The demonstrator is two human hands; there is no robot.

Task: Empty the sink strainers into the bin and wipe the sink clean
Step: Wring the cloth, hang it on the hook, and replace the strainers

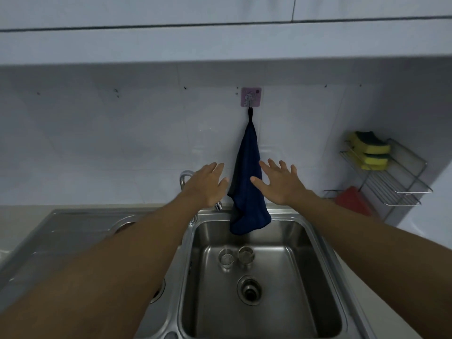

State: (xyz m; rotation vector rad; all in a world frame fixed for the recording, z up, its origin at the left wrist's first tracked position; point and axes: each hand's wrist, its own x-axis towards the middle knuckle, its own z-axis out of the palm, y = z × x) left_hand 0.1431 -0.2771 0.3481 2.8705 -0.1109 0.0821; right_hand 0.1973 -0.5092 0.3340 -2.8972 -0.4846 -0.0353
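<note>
A: Hands first. How are they set?

B: Both reach out over the sink toward the wall. The left hand is spread flat, palm down, fingers straight, gripping nothing. It sits in front of the tap, so I cannot tell if it touches it.

A: And the other one?

B: The right hand is just as loose, fingers fanned apart and straight. Its thumb lies just beside the dark blue cloth; whether it touches the fabric, I cannot tell. Neither hand grasps anything.

A: Where does the cloth hang?

B: From a small pink adhesive hook on the tiled wall, between the two hands. Its lower end drops over the back rim of the sink basin.

A: The strainers?

B: Two small metal strainers stand side by side on the basin floor, near the back. The open drain is just in front of them, nearer the person.

A: Anything to the sides?

B: A second basin on the left, mostly hidden under the left forearm. On the right, a wire rack in the corner holds yellow-and-green sponges, with something red below it.
</note>
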